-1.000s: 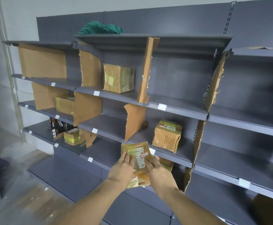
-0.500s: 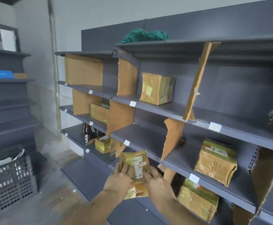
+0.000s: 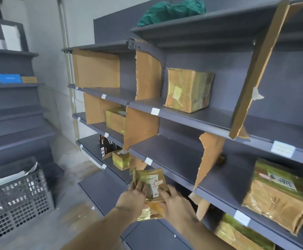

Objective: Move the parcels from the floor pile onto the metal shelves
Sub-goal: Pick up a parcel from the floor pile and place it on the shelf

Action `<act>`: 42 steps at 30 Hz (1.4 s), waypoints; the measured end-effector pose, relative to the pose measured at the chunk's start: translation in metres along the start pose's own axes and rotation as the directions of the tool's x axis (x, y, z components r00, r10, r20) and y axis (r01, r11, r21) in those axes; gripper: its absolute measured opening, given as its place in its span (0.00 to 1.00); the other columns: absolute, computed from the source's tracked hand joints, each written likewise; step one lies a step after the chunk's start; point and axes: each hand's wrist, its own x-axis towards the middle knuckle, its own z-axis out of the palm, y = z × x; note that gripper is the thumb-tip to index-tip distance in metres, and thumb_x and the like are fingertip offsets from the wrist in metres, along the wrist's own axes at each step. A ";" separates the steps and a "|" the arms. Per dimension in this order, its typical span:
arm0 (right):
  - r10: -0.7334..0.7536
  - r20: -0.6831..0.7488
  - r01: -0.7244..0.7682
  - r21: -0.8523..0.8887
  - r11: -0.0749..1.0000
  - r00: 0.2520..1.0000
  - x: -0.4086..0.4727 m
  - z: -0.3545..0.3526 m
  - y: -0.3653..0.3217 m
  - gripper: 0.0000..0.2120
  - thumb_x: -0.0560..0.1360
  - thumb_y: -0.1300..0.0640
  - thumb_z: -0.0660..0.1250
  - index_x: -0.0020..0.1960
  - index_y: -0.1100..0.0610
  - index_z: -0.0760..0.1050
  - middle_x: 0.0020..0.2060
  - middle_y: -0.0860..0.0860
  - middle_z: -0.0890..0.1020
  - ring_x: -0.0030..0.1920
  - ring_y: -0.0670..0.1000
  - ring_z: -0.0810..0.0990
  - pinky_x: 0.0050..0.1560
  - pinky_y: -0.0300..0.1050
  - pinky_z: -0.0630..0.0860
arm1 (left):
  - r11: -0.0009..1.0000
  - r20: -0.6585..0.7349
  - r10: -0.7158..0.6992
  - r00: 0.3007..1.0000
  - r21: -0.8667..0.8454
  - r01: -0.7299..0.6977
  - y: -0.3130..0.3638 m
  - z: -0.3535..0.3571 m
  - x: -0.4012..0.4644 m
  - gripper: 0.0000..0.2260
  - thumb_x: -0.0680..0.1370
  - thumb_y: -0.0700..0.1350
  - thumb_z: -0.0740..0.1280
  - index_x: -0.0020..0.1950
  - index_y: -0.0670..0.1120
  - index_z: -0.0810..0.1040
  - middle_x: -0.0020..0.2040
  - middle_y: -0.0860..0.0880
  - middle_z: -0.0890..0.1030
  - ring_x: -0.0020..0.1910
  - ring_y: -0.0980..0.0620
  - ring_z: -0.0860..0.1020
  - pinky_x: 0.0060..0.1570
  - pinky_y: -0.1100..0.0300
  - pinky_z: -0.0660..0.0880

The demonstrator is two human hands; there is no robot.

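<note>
While both hands (image 3: 154,199) grip a parcel (image 3: 149,184), cardboard dividers (image 3: 210,159) flank it

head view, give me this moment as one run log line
phase: carry | left hand + right hand: hold flat parcel | parcel: off shelf, before metal shelves

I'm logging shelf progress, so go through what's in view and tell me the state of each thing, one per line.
Flat parcel: held upright in both hands, not yet shelved.
Left hand: fingers on the parcel's front.
Right hand: gripping the parcel's right side.
Taped box: standing on an upper shelf.
Large parcel: on a lower shelf, one end open.
Cardboard divider: torn, leaning.
Grey crate: on the floor, holding papers.
</note>
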 end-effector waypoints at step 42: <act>0.776 -0.163 -0.788 -0.013 0.615 0.609 -0.355 -0.033 0.016 0.19 0.78 0.47 0.55 0.69 0.47 0.63 0.67 0.50 0.66 0.61 0.56 0.73 0.48 0.53 0.79 | 0.526 -0.058 0.847 0.528 -0.057 -0.849 0.252 -0.007 -0.119 0.36 0.79 0.30 0.56 0.81 0.51 0.46 0.81 0.47 0.44 0.79 0.42 0.50 0.70 0.53 0.68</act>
